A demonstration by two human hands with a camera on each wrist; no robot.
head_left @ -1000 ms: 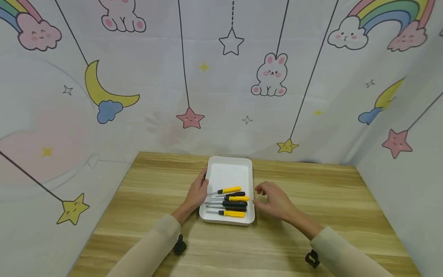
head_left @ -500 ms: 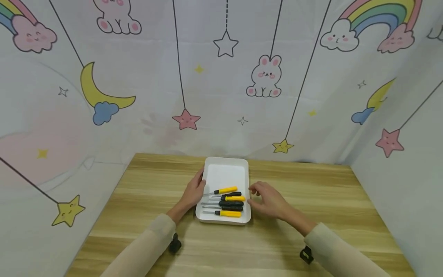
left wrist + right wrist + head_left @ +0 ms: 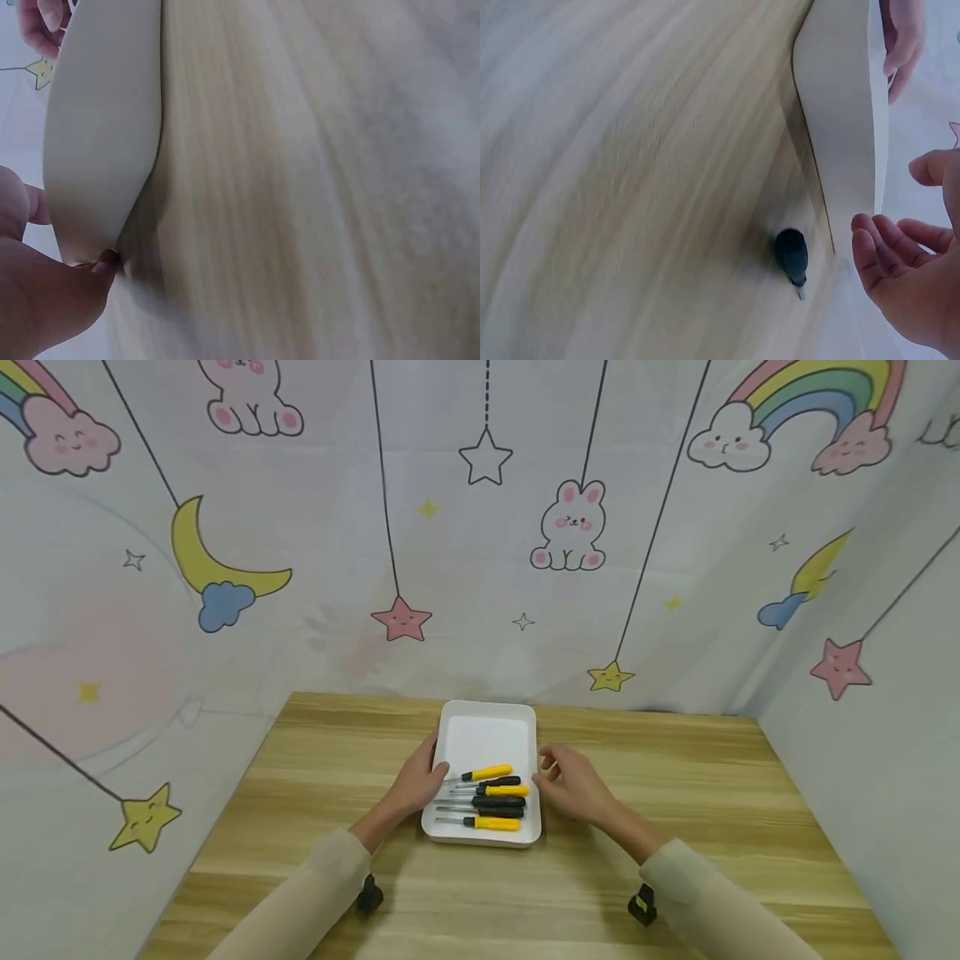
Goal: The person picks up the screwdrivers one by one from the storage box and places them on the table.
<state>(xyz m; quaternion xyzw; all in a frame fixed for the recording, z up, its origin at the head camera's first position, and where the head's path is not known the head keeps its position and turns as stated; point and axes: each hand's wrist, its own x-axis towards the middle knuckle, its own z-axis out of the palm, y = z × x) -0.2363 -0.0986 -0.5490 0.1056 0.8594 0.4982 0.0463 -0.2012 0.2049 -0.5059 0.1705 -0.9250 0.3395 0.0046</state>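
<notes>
Six screwdrivers [image 3: 498, 802]: lying in near half of white tray [image 3: 487, 739]
Left hand [image 3: 420, 782]: gripping tray edge
Right hand [image 3: 574, 785]: empty, fingers loosely curled beside rim
Step, apparently: steadying tray
Next move: probably calls for right-side grip

The left hand [image 3: 416, 779] grips the white rectangular tray [image 3: 487, 739] at nine o'clock, thumb over its rim. At three o'clock is the right hand [image 3: 576, 782], fingers loosely curved; whether it touches the rim is hard to tell. Toward six, yellow-handled screwdrivers [image 3: 502, 824] and black-handled screwdrivers [image 3: 501, 802] lie inside, tips toward nine.
</notes>
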